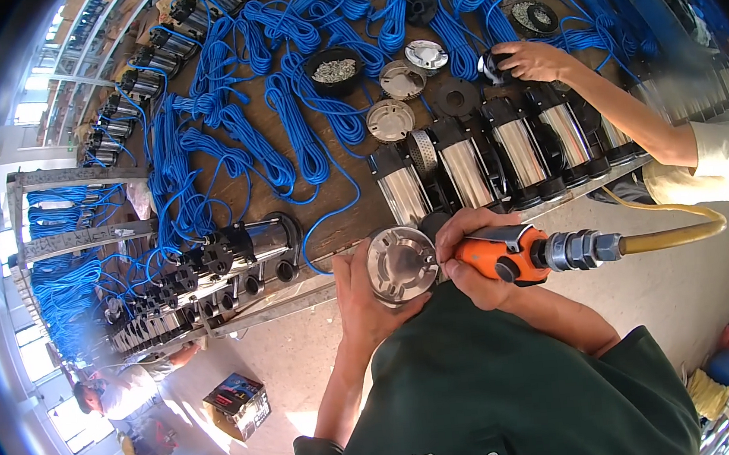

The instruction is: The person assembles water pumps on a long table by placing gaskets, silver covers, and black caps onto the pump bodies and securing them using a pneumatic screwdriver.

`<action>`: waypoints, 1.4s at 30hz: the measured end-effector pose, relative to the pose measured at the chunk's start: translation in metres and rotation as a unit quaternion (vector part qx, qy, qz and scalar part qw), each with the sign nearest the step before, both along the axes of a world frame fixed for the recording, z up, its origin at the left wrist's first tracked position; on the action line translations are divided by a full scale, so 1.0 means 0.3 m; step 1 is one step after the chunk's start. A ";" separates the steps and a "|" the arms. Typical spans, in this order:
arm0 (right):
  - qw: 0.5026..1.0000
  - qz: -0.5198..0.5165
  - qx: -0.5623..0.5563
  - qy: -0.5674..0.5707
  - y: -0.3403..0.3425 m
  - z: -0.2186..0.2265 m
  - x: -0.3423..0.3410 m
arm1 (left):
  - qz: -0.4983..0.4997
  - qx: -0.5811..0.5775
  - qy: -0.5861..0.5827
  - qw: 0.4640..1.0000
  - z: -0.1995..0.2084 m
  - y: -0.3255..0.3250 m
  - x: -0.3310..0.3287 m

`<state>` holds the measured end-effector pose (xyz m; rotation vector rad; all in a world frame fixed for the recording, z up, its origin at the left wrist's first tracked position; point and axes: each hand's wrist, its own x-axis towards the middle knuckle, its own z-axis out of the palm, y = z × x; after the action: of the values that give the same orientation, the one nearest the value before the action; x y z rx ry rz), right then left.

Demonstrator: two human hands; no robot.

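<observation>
My left hand (362,297) is closed around the rim of a round metal pump end (395,264), which faces up at the bench's near edge. What lies beneath that end is hidden. My right hand (471,261) grips an orange air screwdriver (515,258), its tip side pointing left at the right rim of the pump end. A metal coupling (579,249) joins the tool to a yellow hose (678,238) running off to the right. Just beyond my hands, a shiny metal pump (402,188) stands in a row of several.
Blue cable bundles (262,150) cover much of the brown bench (336,204). A black bowl of screws (334,71) and loose metal discs (391,120) lie ahead. At right, another person's hand (532,61) touches a part. A box (238,405) sits on the floor.
</observation>
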<state>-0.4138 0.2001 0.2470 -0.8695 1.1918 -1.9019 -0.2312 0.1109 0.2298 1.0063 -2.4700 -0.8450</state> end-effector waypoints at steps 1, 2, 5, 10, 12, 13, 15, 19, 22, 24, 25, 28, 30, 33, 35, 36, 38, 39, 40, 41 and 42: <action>1.000 0.005 -0.006 -0.001 -0.002 -0.002 0.001 | 0.000 -0.001 0.004 1.000 -0.003 0.000 0.002; 1.000 0.003 -0.009 0.007 -0.004 -0.003 -0.001 | 0.000 0.002 0.002 1.000 -0.002 -0.001 0.000; 1.000 0.007 -0.009 0.021 -0.005 -0.002 -0.005 | -0.003 0.003 0.001 1.000 0.006 0.000 -0.006; 0.999 0.033 0.010 -0.038 0.002 0.040 -0.003 | 0.075 0.215 0.158 0.961 -0.033 -0.030 0.085; 0.998 0.034 -0.044 0.031 0.000 0.042 -0.015 | 0.317 0.422 0.364 0.767 -0.048 -0.046 0.115; 0.997 0.024 -0.063 0.022 -0.001 0.048 -0.017 | 0.336 0.533 0.458 0.627 -0.077 -0.077 0.183; 0.996 -0.007 -0.089 -0.008 -0.019 0.080 -0.007 | 0.368 0.569 0.461 0.572 -0.078 -0.095 0.225; 0.984 0.029 -0.160 -0.077 -0.059 0.108 0.008 | 0.329 0.571 0.466 0.590 -0.020 -0.075 0.207; 0.977 0.030 -0.195 -0.085 -0.094 0.143 0.042 | 0.283 0.571 0.451 0.625 0.075 -0.038 0.143; 0.970 0.055 -0.220 -0.083 -0.113 0.153 0.057 | 0.216 0.591 0.441 0.640 0.106 -0.026 0.124; 0.968 0.060 -0.226 -0.091 -0.121 0.163 0.067 | 0.245 0.586 0.425 0.645 0.118 -0.019 0.099; 0.963 0.065 -0.236 -0.110 -0.132 0.184 0.086 | 0.238 0.583 0.449 0.633 0.080 -0.018 0.094; 0.963 0.062 -0.232 -0.120 -0.133 0.189 0.091 | 0.223 0.578 0.468 0.630 0.071 -0.021 0.081; 0.967 0.057 -0.216 -0.122 -0.129 0.193 0.093 | 0.193 0.586 0.462 0.636 0.066 -0.021 0.074; 0.968 0.053 -0.213 -0.122 -0.129 0.190 0.093 | 0.192 0.592 0.450 0.640 0.089 -0.021 0.052; 0.965 0.052 -0.224 -0.127 -0.129 0.186 0.090 | 0.192 0.595 0.444 0.642 0.095 -0.020 0.044; 0.958 0.050 -0.246 -0.136 -0.133 0.175 0.078 | 0.188 0.593 0.427 0.656 0.095 -0.014 0.033; 0.959 0.046 -0.245 -0.134 -0.132 0.172 0.076 | 0.188 0.591 0.418 0.664 0.097 -0.012 0.030; 0.960 0.041 -0.245 -0.131 -0.130 0.170 0.074 | 0.190 0.594 0.411 0.666 0.102 -0.012 0.024; 0.961 0.039 -0.243 -0.129 -0.128 0.168 0.072 | 0.193 0.596 0.404 0.667 0.109 -0.011 0.016; 0.960 0.038 -0.243 -0.133 -0.127 0.168 0.069 | 0.196 0.598 0.397 0.667 0.112 -0.010 0.011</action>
<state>-0.3932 0.1621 0.2973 -0.8545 0.5280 -2.2036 -0.2281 0.1078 0.2635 1.0358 -0.7009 -2.1868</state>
